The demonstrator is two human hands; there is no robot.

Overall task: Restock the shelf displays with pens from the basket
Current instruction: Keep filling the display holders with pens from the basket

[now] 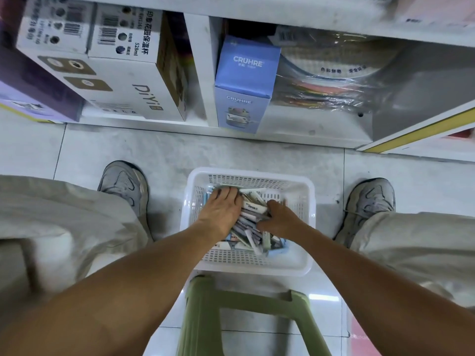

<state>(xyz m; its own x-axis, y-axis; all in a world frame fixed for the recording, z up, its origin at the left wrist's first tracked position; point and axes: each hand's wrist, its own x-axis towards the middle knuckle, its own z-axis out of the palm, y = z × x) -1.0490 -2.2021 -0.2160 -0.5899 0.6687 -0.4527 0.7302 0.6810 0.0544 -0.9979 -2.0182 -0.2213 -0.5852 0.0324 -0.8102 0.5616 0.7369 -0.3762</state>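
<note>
Basket: a white perforated plastic basket sat on the tiled floor at the centre of the frame, between the person's two grey shoes; its long axis ran left to right across the frame.
Pens: a loose heap of boxed and wrapped pens lay inside the basket, mostly in its middle and lower part; the long axes were mixed, many running from upper left to lower right, a few nearly upright in the frame; which end was the tip I could not tell.
Left hand: the left hand lay palm down on the upper-left part of the heap; its fingers were spread fairly wide and pressed flat on the packets, pointing to the top of the frame.
Right hand: the right hand rested on the right side of the heap; its fingers were curled down among the packets, and whether they gripped one I could not tell.
Stool: a green plastic stool stood in the lower centre, just below the basket.
Shelf: a white bottom shelf ran across the top of the frame; a blue CRUHRE box stood upright at its centre, white cartons at upper left, and plastic-wrapped coloured goods at upper right.
</note>
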